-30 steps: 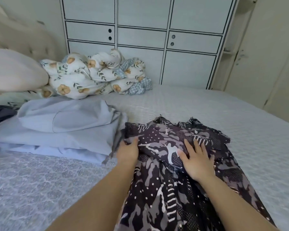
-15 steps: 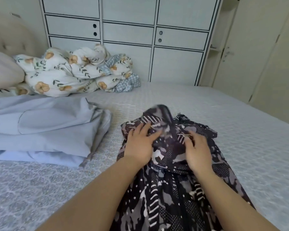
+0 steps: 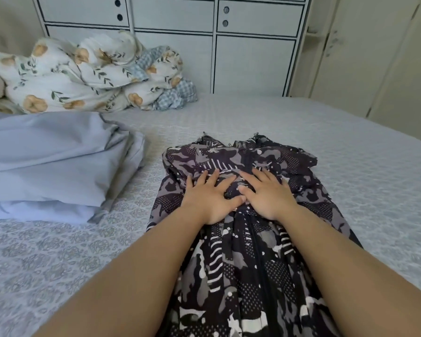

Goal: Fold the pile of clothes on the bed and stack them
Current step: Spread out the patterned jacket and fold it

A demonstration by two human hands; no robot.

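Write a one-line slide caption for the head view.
Both hands, left and right, press flat on a dark patterned garment on the bed.

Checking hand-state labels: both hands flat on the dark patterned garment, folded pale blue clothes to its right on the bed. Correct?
Not quite. The side is wrong: the head view shows the folded pale blue clothes to the left of the dark patterned garment, not its right. The rest holds: the left hand and right hand both lie flat on the garment, fingers spread, on the bed.
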